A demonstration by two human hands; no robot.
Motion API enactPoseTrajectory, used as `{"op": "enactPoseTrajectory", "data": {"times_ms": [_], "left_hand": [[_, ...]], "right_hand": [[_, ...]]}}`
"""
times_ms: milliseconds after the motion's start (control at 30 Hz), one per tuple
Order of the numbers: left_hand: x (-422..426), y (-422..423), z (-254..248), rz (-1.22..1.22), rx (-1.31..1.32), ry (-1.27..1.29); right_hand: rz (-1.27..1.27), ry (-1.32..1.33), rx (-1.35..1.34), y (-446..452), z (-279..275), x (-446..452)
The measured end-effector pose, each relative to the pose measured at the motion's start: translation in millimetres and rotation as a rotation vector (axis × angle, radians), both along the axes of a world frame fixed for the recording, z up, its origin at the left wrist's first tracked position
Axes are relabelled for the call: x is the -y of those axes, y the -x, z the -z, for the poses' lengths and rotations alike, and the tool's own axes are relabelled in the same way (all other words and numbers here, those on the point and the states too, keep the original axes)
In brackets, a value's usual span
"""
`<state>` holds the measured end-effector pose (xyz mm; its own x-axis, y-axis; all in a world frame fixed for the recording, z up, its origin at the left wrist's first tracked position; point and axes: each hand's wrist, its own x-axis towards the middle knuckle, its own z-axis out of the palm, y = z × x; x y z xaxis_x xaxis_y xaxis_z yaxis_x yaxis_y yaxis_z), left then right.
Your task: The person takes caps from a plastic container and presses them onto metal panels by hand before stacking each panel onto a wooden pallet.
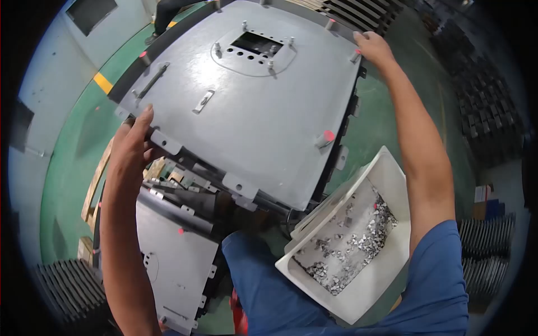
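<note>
A large grey metal panel [241, 117] with studs, red-capped posts and a rectangular cutout fills the upper middle. My left hand [134, 140] grips its near left edge, thumb on top and fingers curled below the rim. At the upper right edge, beside a red-capped post [355, 55], my right hand [374, 47] holds the panel, its fingers bent over the edge; their undersides are hidden. Bent tabs [240, 183] stick out along the panel's near side.
A white bin [347, 299] with small metal scraps stands at the lower right. Another grey panel [174, 252] lies lower left. Stacked dark parts [70, 288] sit at far left, more [487, 101] at right. A person's leg [163, 19] shows at the top.
</note>
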<state>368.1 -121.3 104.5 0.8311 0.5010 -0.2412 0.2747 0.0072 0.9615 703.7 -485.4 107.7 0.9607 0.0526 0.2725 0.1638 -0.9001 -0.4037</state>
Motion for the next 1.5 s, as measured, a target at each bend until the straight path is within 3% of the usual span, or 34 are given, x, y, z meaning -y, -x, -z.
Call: {"op": "enactPoseTrajectory", "data": {"times_ms": [100, 200, 233, 300, 367, 433, 467, 500, 567, 600, 667, 700, 733, 767, 800, 900, 1000, 1033, 1067, 1100, 1167, 1233, 1300, 1333, 1400, 1433, 1500], "left_hand": [[-3.1, 33.4, -12.4, -0.050, -0.038, 0.024], [-14.7, 105.4, -12.3, -0.033, -0.052, -0.126], [-27.3, 137.2, -0.6, -0.027, -0.056, -0.126], [-49.0, 209.6, 22.0, -0.105, -0.143, -0.162], [-74.3, 291.9, 57.9, -0.236, -0.235, -0.229], [-81.7, 366.1, 90.9, -0.377, -0.331, -0.306], [-72.8, 391.3, 97.1, -0.399, -0.372, -0.378], [-68.4, 415.9, 110.8, -0.442, -0.324, -0.285], [-49.4, 440.1, 128.9, -0.554, -0.181, -0.122], [-40.1, 449.7, 142.0, -0.568, -0.176, -0.115], [-23.2, 459.5, 167.8, -0.727, -0.089, -0.201], [-15.8, 461.2, 170.6, -0.733, -0.080, -0.195], [-9.6, 460.5, 172.3, -0.812, -0.129, -0.165], [-4.4, 460.7, 173.9, -0.889, -0.181, -0.132], [-2.5, 462.2, 176.1, -0.905, -0.133, -0.108], [-12.1, 465.2, 183.6, -0.897, -0.031, -0.031], [-40.6, 487.8, 231.1, -0.840, -0.066, -0.200], [-34.5, 478.3, 212.9, -0.873, -0.118, -0.041], [-34.2, 475.8, 212.2, -0.926, -0.130, -0.061], [-55.3, 492.0, 241.3, -0.856, -0.121, -0.054], [-54.0, 487.5, 232.0, -0.852, -0.193, -0.104], [-66.0, 495.3, 247.7, -0.853, -0.111, -0.100], [-61.4, 489.3, 235.3, -0.867, -0.135, -0.085], [-67.6, 495.8, 240.4, -0.843, -0.127, -0.083], [-68.6, 500.2, 243.2, -0.820, -0.119, -0.051], [-64.4, 500.9, 238.2, -0.818, -0.116, -0.047], [-53.3, 495.5, 219.1, -0.833, 0.003, 0.115]], "right_hand": [[0.006, -0.092, 0.153, 25.2, -25.7, 0.6], [-0.158, -0.401, 0.091, 74.1, -60.2, 2.7], [-0.368, -0.560, -0.020, 95.2, -73.1, 6.7], [-0.364, -0.662, -0.061, 155.7, -94.0, -18.1], [-0.546, -0.409, -0.038, 219.2, -99.7, -26.8], [-0.662, 0.013, -0.091, 275.0, -100.2, -18.6], [-0.551, 0.053, -0.318, 293.4, -91.6, -6.8], [-0.434, 0.086, -0.539, 308.0, -78.5, 4.9], [-0.295, 0.384, -0.676, 333.0, -46.7, 30.2], [-0.245, 0.559, -0.618, 346.6, -18.8, 52.7], [-0.387, 0.627, -0.433, 364.7, 49.4, 112.5], [-0.293, 0.449, -0.533, 388.6, 57.4, 104.7], [-0.376, 0.271, -0.432, 400.1, 88.3, 122.9], [-0.311, 0.259, -0.532, 419.9, 92.2, 115.6], [-0.419, 0.198, -0.474, 429.4, 114.8, 128.3], [-0.520, 0.317, -0.564, 465.4, 103.3, 100.2], [-0.588, 0.363, -0.716, 469.6, 97.6, 88.0], [-0.637, 0.390, -0.751, 463.8, 110.5, 100.7], [-0.696, 0.412, -0.694, 463.9, 110.3, 100.8], [-0.715, 0.385, -0.698, 463.3, 102.4, 98.2], [-0.700, 0.258, -0.631, 456.8, 105.2, 107.8], [-0.363, -0.170, -0.959, 455.2, 85.2, 106.9], [-0.236, -0.366, -0.987, 450.5, 72.5, 113.7], [-0.225, -0.372, -0.980, 446.6, 70.5, 117.9], [-0.119, -0.708, -1.032, 441.4, 65.6, 125.7], [-0.117, -0.707, -1.028, 440.5, 65.1, 128.7], [-0.161, -1.054, -1.082, 437.7, 62.4, 129.8]]}}
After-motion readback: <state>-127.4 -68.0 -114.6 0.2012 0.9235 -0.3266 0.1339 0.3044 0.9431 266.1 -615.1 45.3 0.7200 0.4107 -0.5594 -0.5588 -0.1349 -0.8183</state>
